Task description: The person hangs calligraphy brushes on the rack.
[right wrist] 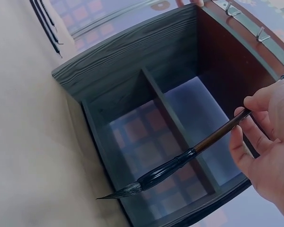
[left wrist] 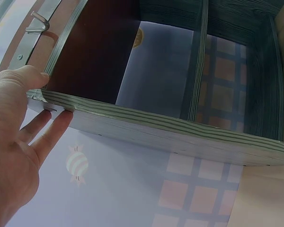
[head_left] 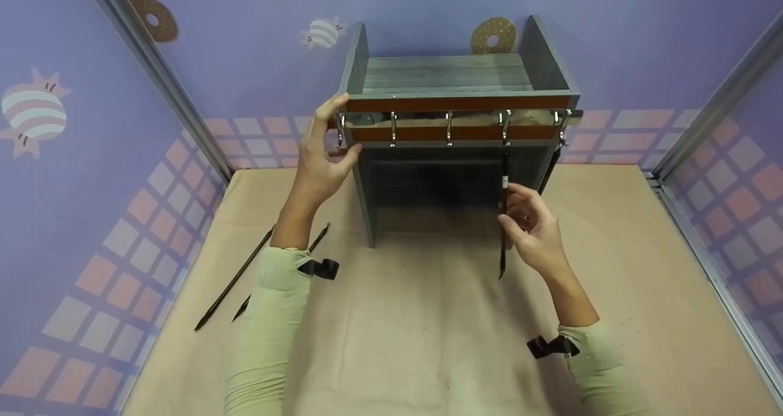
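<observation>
A grey wooden shelf (head_left: 440,79) stands at the back of the table, with a metal hook rail (head_left: 422,120) along its front. My left hand (head_left: 324,153) grips the rail's left end of the shelf; in the left wrist view its thumb lies on the front edge and fingers on the outer side panel (left wrist: 180,137). My right hand (head_left: 532,226) pinches a calligraphy brush (right wrist: 217,135) by its brown handle, tip down, below the fourth hook (head_left: 506,128). Whether its upper end touches that hook I cannot tell. Another dark brush (head_left: 550,168) hangs from the rightmost hook.
Two more brushes, one long (head_left: 235,278) and one partly behind the left forearm (head_left: 319,237), lie on the beige tablecloth (head_left: 404,342) at the left. Patterned purple walls (head_left: 244,49) with metal frame posts (head_left: 159,73) enclose the table.
</observation>
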Available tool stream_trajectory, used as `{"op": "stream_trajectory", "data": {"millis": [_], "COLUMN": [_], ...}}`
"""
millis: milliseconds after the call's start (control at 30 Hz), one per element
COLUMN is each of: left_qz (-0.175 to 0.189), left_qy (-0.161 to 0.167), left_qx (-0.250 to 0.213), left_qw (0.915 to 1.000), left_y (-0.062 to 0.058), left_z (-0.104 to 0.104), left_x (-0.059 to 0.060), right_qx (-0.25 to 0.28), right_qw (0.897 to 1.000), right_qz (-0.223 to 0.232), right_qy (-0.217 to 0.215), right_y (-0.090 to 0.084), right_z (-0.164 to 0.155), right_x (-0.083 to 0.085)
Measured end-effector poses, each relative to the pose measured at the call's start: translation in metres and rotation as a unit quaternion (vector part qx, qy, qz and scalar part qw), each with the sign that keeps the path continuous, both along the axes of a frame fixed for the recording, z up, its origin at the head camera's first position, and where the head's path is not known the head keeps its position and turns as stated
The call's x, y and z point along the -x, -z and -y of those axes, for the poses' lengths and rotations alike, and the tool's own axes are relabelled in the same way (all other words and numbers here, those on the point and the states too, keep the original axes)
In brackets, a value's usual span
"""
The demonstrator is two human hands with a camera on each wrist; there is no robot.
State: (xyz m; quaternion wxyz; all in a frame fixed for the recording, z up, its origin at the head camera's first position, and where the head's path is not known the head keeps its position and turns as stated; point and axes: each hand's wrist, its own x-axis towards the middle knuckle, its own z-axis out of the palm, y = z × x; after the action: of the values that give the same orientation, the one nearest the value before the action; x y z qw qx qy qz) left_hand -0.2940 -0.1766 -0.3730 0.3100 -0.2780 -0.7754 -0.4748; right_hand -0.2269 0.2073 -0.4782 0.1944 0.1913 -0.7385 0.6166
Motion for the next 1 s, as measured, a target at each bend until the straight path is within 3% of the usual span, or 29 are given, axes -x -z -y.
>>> {"op": "stream_trajectory", "data": {"millis": [433, 700, 1000], "left_qz": [-0.001, -0.008, -0.02], "left_qy": [-0.003, -0.006, -0.006], "left_qx": [-0.002, 0.003, 0.009], "left_qw": [1.0, 0.9999, 0.9997], "left_y": [0.0, 0.002, 0.001], "left_z": [-0.001, 0.0, 0.0], "left_x": [0.001, 0.002, 0.003], "right_qx": [0.017, 0.015, 0.017], "right_qw": [1.0, 1.0, 0.999], "right_qz": [-0.011, 0.021, 0.029], "right_qy": [0.018, 0.004, 0.005], "right_y": [0.019, 0.034, 0.034], "right_z": [0.008, 0.008, 0.01], "right_x": [0.009, 0.013, 0.015]}}
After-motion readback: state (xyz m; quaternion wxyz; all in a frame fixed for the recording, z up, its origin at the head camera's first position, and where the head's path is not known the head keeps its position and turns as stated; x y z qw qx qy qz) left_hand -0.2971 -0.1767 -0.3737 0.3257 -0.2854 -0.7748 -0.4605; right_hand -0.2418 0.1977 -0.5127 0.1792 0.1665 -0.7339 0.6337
